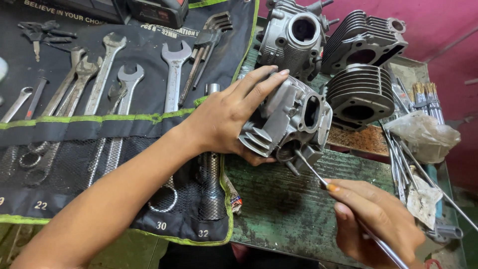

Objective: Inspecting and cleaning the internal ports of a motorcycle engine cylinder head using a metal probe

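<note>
Bare green worktop [289,199] lies open between the hands, while the tool roll [99,124] of spanners blocks the left, finned cylinders [361,92] crowd behind the held cylinder head [289,119], and loose rods [403,159] clutter the right.

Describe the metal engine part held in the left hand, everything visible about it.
The engine part is a grey cast-metal block, dull and grimy, with cooling fins at its lower left and a rounded rectangular port facing the camera. The left hand grips it tilted above the worn green bench. A thin metal rod, held by the right hand, pokes into its underside.
</note>
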